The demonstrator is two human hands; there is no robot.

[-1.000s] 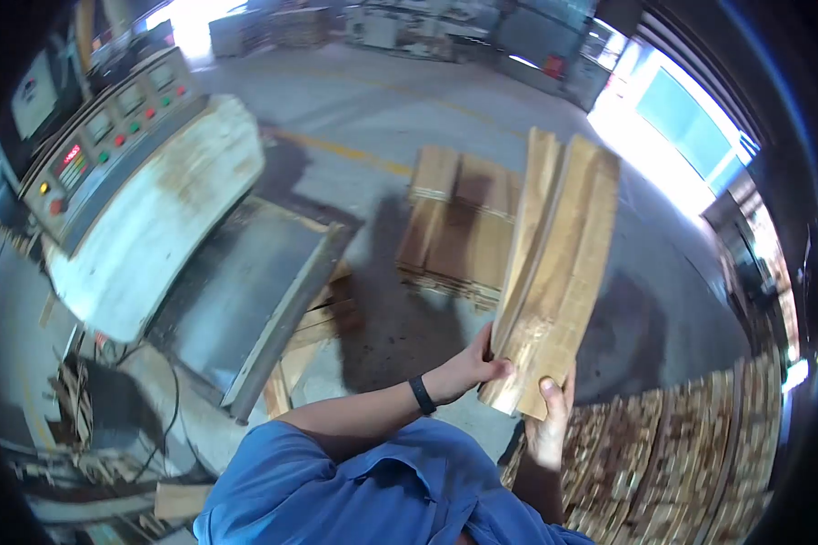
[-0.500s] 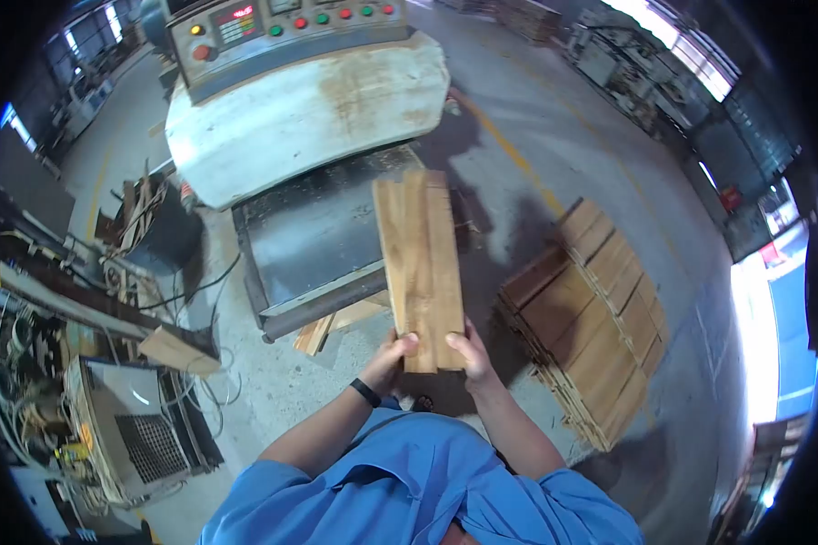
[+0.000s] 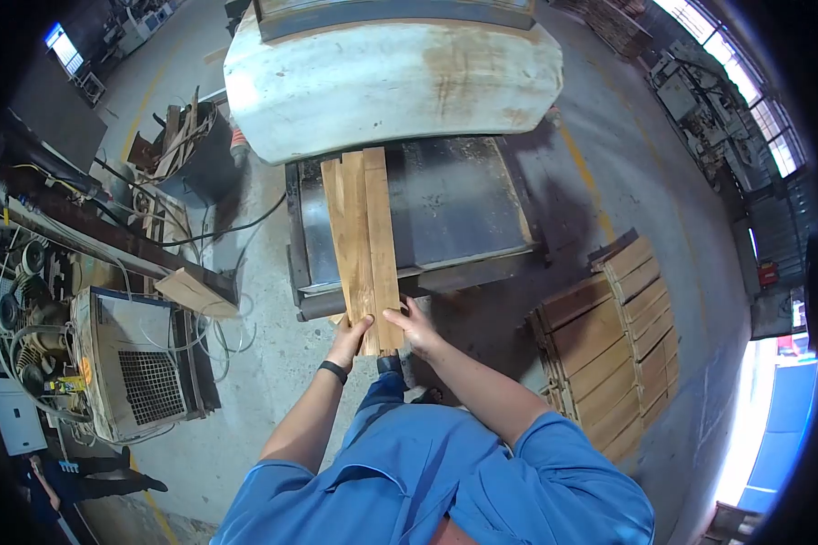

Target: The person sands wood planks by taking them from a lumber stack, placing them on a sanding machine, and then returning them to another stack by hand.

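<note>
Several narrow wooden boards [image 3: 364, 245] lie side by side in my hands, their far ends over the left part of the machine's metal table [image 3: 459, 204], close to the white hood. My left hand [image 3: 345, 343], with a black band at the wrist, is closed on the near left edge, thumb on top. On the near right edge my right hand [image 3: 416, 329] grips the same boards, its thumb also on the upper face. The fingers under the wood are largely hidden.
The large white machine hood [image 3: 382, 86] rises behind the table. A stack of boards [image 3: 600, 341] stands on the floor to the right. Leftward are a bin of wood scraps [image 3: 195, 159], loose cables, and a cabinet with a grille [image 3: 154, 386]. Another person's legs [image 3: 104, 477] show at lower left.
The boards and both hands have moved forward and to the machine table's left side, with the far ends nearer the hood. My view has shifted too, and a foot now shows below the boards.
</note>
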